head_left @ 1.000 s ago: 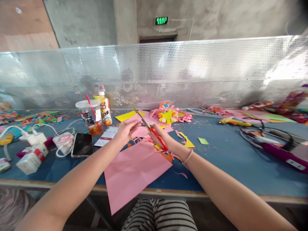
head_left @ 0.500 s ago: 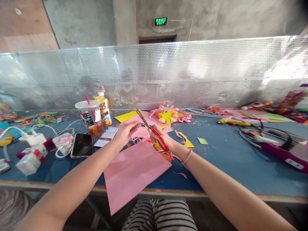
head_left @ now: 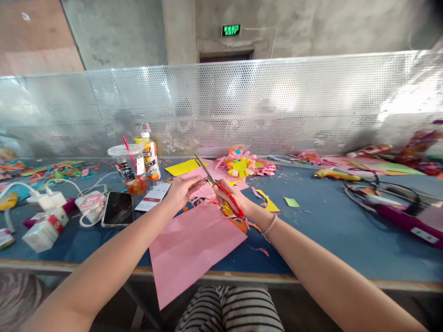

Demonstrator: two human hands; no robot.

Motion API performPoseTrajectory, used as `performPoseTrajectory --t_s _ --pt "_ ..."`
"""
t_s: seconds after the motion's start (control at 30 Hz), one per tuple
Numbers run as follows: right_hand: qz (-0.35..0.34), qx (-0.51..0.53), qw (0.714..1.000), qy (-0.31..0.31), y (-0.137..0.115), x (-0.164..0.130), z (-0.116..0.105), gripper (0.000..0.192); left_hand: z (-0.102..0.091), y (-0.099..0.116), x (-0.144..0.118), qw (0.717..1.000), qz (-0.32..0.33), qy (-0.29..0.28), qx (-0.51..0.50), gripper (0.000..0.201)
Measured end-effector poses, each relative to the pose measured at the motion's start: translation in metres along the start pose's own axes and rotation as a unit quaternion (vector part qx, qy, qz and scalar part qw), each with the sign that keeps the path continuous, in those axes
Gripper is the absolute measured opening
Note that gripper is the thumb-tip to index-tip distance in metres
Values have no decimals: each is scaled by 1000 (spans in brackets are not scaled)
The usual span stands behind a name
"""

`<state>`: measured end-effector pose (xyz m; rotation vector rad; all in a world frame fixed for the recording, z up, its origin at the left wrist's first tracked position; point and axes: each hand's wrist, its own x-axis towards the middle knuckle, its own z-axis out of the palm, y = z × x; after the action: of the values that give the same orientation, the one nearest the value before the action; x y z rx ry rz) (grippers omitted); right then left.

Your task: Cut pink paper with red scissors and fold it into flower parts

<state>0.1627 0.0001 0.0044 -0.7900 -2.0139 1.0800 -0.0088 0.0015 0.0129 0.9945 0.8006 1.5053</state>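
Note:
My right hand (head_left: 232, 197) is wrapped round the red handles of a pair of scissors (head_left: 232, 203). The blades point away from me and to the left, close past the fingertips of my left hand (head_left: 182, 190). Thumb and fingers of that left hand are pinched together beside the blades; whatever small piece lies between them is too hidden to make out. Below both hands, a large pink paper sheet (head_left: 197, 249) hangs partly over the table's front edge. Scraps of pink, orange and yellow paper lie under and around the hands.
A pink and yellow paper flower (head_left: 240, 167) lies behind the hands. To the left are a drink cup (head_left: 125, 168), a bottle (head_left: 151, 159), a phone (head_left: 118, 210) and chargers (head_left: 92, 203). A yellow glue gun (head_left: 335, 174) and cables (head_left: 360, 203) lie right. A perforated metal panel (head_left: 221, 106) stands behind.
The fingers of my left hand have shifted slightly to the right, closer to the blades. My right hand and the scissors stay almost where they were.

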Motion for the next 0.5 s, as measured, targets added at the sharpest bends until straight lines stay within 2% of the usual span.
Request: performPoseTrajectory --t_s 0.2,0.37,0.5 --pt "-33 -96 994 41 5 4 1 26 1 2 -1 1000 -4 9 4 8" --pt "-64 -132 985 87 2 4 4 25 0 1 0 1000 -7 11 2 7" --pt "-47 -162 980 110 2 5 0 23 -1 0 1 1000 -5 -3 4 9"
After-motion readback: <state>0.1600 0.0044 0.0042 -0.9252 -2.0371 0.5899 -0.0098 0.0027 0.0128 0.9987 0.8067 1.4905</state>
